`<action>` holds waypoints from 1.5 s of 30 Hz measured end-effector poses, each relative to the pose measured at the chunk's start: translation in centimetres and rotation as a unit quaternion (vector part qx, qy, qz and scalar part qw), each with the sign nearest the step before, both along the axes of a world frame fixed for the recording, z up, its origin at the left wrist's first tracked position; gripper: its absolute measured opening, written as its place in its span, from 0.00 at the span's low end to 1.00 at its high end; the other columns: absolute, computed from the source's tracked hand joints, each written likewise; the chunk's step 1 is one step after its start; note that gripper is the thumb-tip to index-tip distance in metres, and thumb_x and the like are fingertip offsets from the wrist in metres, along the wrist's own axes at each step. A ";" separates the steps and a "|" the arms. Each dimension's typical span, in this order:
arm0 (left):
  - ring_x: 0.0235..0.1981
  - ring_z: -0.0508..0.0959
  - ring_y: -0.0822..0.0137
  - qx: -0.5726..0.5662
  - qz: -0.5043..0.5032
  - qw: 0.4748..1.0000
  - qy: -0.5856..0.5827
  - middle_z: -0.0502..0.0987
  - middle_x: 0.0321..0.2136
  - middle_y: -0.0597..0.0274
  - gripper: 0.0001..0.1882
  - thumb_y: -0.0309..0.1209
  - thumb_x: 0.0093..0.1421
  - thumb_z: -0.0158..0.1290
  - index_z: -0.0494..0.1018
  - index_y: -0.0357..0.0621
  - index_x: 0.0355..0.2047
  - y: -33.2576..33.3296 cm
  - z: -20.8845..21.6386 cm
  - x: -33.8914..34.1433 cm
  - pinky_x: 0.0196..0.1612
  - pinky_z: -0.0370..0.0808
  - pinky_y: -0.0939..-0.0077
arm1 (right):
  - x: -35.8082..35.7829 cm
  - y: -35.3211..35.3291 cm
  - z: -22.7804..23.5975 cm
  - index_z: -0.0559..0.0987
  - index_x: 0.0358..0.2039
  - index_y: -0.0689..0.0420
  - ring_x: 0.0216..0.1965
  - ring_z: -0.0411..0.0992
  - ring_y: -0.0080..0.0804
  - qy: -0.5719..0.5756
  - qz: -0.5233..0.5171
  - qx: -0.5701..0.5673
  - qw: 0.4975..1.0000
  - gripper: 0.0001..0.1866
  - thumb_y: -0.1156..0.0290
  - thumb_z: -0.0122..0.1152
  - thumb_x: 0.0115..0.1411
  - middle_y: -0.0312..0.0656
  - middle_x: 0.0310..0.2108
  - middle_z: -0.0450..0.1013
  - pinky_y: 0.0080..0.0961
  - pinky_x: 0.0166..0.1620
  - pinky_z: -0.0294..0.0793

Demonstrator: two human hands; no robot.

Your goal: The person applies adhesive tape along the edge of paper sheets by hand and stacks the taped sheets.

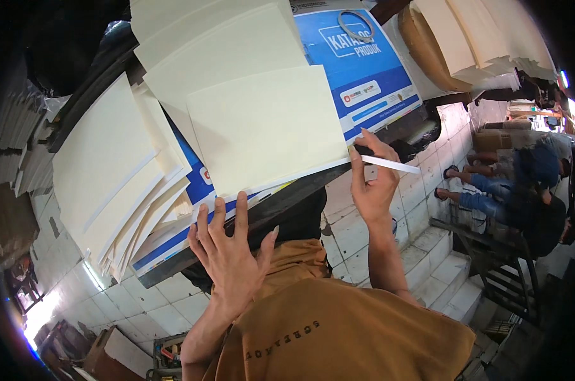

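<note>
A cream sheet [268, 120] lies on the work surface in front of me, with a narrow white strip along its near edge. My left hand [233, 244] rests at that edge, fingers spread, fingertips touching the lower left part of the sheet. At the sheet's near right corner, my right hand [376, 181] pinches a slim white flat stick [392, 164] between thumb and fingers; its free end points right. What the stick is made of cannot be told. More cream sheets [217, 38] overlap beyond the front one. A blue printed sheet [357, 70] lies underneath.
At the left, a fanned pile of cream sheets [109, 171] with white edges hangs over the table's side. A ring-shaped roll [356, 26] sits on the blue sheet. Paper stacks [471, 38] stand at the far right. Seated people [509, 190] and a dark wooden frame [490, 267] are beyond the tiled floor [421, 203].
</note>
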State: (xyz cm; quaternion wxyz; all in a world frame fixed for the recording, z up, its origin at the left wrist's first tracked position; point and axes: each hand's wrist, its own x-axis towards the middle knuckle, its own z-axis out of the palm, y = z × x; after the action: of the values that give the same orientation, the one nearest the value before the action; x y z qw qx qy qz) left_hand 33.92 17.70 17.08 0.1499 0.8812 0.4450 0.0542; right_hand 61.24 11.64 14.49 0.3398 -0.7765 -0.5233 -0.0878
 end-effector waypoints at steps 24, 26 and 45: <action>0.70 0.52 0.38 0.007 0.026 0.999 -0.021 0.55 0.68 0.39 0.39 0.41 0.64 0.59 0.60 0.43 0.72 0.4 1.1 2.0 0.70 0.46 0.36 | -0.9 0.1 -0.5 0.81 0.52 0.56 0.42 0.74 0.42 -0.026 -0.024 -0.016 0.999 0.17 0.74 0.68 0.62 0.42 0.37 0.78 0.42 0.50 0.67; 0.71 0.53 0.36 0.007 0.034 0.994 -0.100 0.56 0.69 0.38 0.37 0.36 0.65 0.57 0.60 0.40 0.72 1.1 1.7 3.8 0.71 0.48 0.37 | -2.1 0.2 -0.1 0.82 0.51 0.56 0.39 0.74 0.42 0.017 -0.025 -0.003 1.000 0.17 0.74 0.68 0.61 0.41 0.34 0.78 0.41 0.48 0.67; 0.76 0.49 0.42 0.006 -0.061 0.995 -0.079 0.53 0.76 0.49 0.33 0.40 0.68 0.52 0.62 0.42 0.71 0.9 -1.5 12.5 0.74 0.45 0.40 | -3.0 -1.8 0.5 0.80 0.54 0.57 0.37 0.75 0.38 0.117 -0.035 0.014 0.992 0.22 0.78 0.69 0.58 0.40 0.31 0.79 0.37 0.46 0.67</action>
State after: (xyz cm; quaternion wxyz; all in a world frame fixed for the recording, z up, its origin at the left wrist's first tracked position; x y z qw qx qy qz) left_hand 46.40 18.64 15.56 0.1819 0.9006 0.3771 0.1172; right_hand 58.20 9.87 14.98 0.4066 -0.7944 -0.4510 -0.0152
